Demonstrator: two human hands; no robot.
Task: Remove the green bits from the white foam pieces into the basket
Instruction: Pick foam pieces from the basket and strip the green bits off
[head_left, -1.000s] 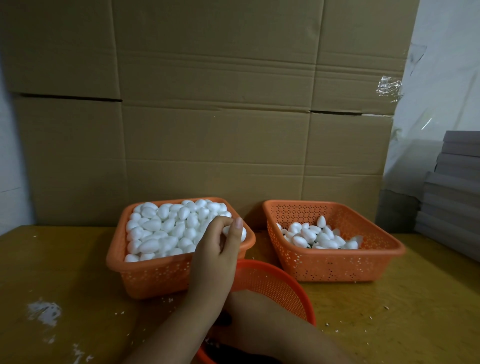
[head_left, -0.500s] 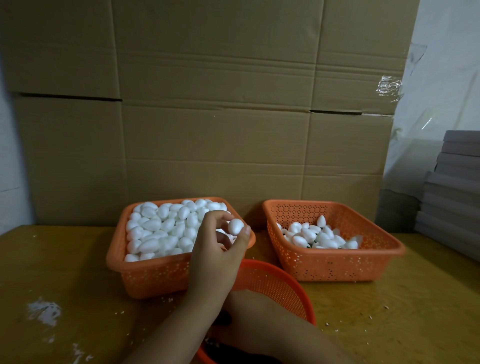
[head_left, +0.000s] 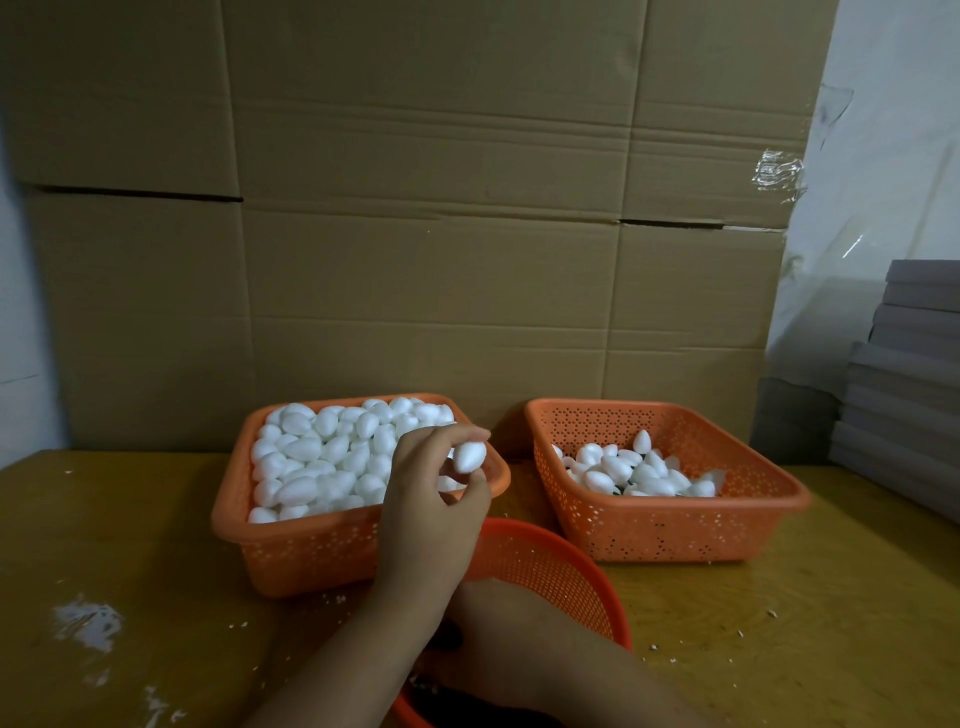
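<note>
My left hand (head_left: 431, 499) pinches one white foam piece (head_left: 470, 456) in its fingers above the full basket (head_left: 291, 551). My right hand (head_left: 498, 623) rests inside the round basket (head_left: 561, 566); its grip cannot be seen.

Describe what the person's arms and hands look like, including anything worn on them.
Both forearms are bare, with no sleeves showing in the head view. The left hand wears no glove, ring, watch or bracelet that can be seen; its fingers are bare, the nails short and unpainted. The right hand is also ungloved, partly hidden behind the left forearm.
</note>
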